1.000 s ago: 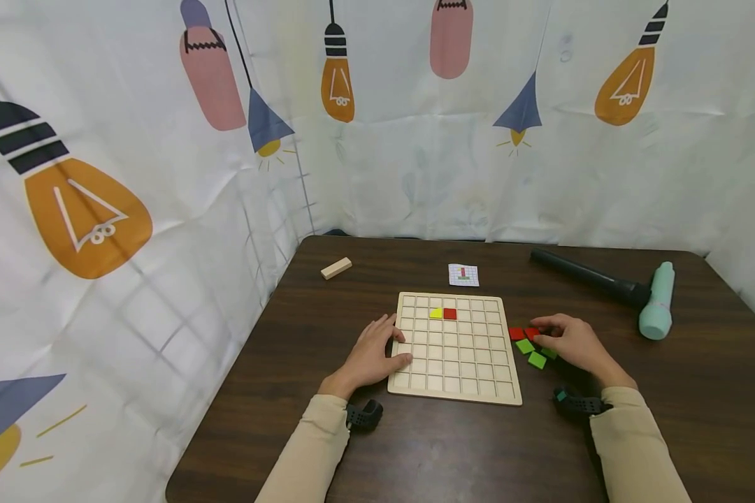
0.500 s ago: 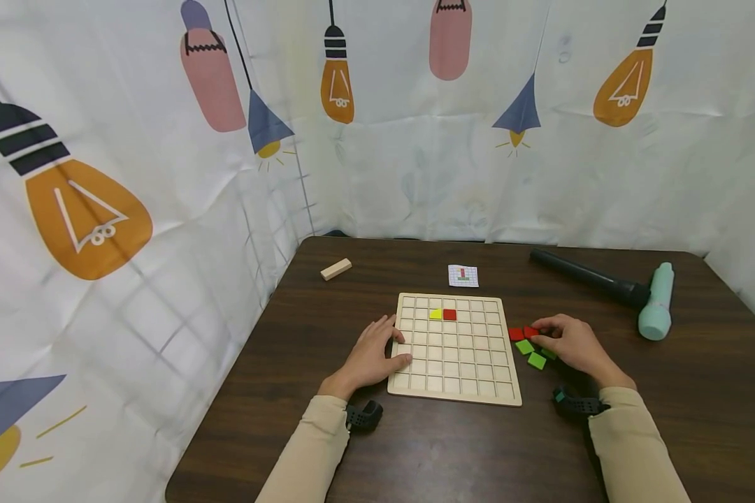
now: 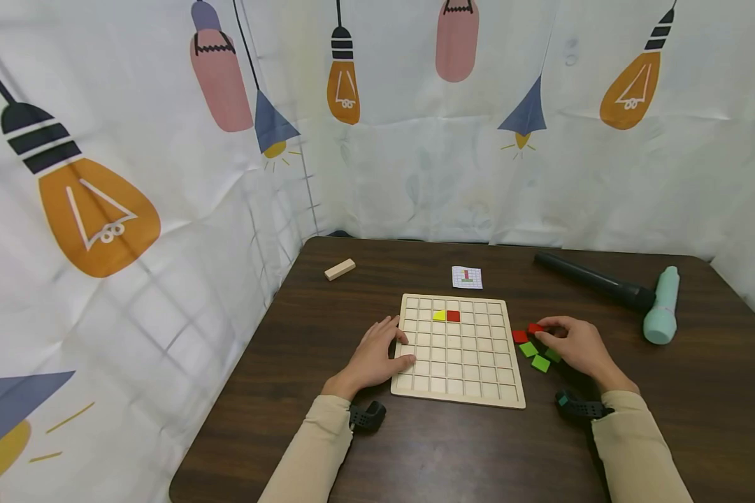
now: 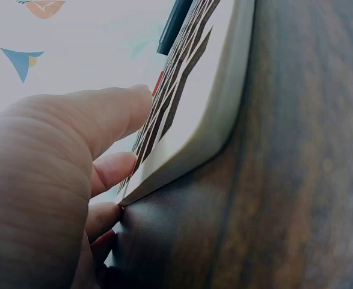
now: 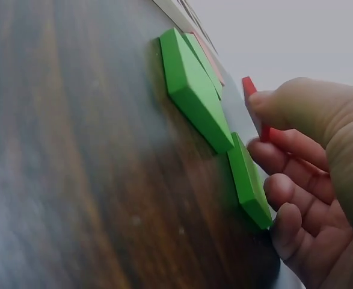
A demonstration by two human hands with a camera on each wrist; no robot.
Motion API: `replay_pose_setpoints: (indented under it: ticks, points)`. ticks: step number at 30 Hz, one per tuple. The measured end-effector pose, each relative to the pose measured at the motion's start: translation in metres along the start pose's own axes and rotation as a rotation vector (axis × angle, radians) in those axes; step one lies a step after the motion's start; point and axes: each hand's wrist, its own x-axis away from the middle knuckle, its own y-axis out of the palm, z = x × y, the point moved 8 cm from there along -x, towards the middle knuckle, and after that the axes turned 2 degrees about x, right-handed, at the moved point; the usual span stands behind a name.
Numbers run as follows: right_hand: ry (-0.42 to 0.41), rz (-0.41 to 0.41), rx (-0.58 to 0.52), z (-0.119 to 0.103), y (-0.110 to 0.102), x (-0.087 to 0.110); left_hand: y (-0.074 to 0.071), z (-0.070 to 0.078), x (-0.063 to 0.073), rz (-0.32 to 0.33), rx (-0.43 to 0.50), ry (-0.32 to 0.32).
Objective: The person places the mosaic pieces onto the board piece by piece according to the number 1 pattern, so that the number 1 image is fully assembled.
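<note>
Right hand (image 3: 575, 346) pinches red tile (image 3: 535, 327), seemingly lifted; left hand (image 3: 377, 353) flat, steadying wooden grid board (image 3: 459, 391).

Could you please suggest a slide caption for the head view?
Right hand pinches a red tile beside the wooden grid board; left hand rests on its edge.

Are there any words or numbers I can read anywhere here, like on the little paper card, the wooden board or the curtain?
No readable text anywhere.
Small card: only a grid with red and green marks; too small to show any letters.
Wooden board: plain squares, no numbers.
Curtain: only drawn light bulbs, no words.
Black tube and mint green bottle: no label shows.
</note>
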Motion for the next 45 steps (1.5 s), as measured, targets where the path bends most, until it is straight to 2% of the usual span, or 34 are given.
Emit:
replay_pose_setpoints:
  ticks: [4,10,19,25,32,38,45]
  points:
    - [-0.035,0.020,0.008,-0.005,-0.001,0.000,0.000,0.002,0.000,0.000,0.003,0.005]
    - [-0.108,0.034,0.023,-0.024,0.002,-0.008,0.000,0.002,0.000,0.000,0.007,0.008]
    - [-0.138,-0.007,-0.020,-0.058,0.022,-0.020,0.001,-0.003,-0.001,0.004,-0.014,-0.001]
    - [-0.167,-0.013,-0.029,-0.076,0.035,-0.021,0.002,0.000,0.000,0.003,-0.006,0.016]
    - [-0.188,-0.035,-0.047,-0.091,0.056,-0.022,0.003,-0.002,0.001,0.001,-0.021,0.002]
    - [-0.216,0.002,-0.070,-0.102,0.059,-0.023,0.002,-0.002,-0.001,0.001,-0.007,0.005]
    - [-0.258,-0.006,-0.058,-0.111,0.068,-0.022,0.002,0.001,-0.001,0.004,0.006,0.002]
